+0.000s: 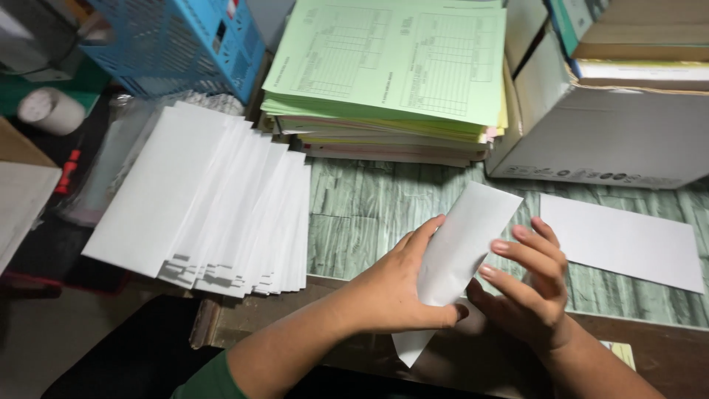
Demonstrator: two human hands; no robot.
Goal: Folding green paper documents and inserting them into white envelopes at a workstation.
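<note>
A white envelope (467,235) is held tilted above the green wood-patterned table (369,207). My left hand (395,288) grips its left side, thumb wrapped across the lower front. Behind its right edge, my right hand (528,284) supports it with spread fingers. The envelope's lower corner (408,347) pokes out below my left hand. A fanned stack of several white envelopes (207,210) lies to the left. One single white envelope (620,240) lies flat to the right.
A thick pile of green, yellow and pink printed forms (391,74) sits at the back. A cardboard box (605,125) stands at back right, a blue plastic basket (177,44) at back left, with a white tape roll (50,111) beside it.
</note>
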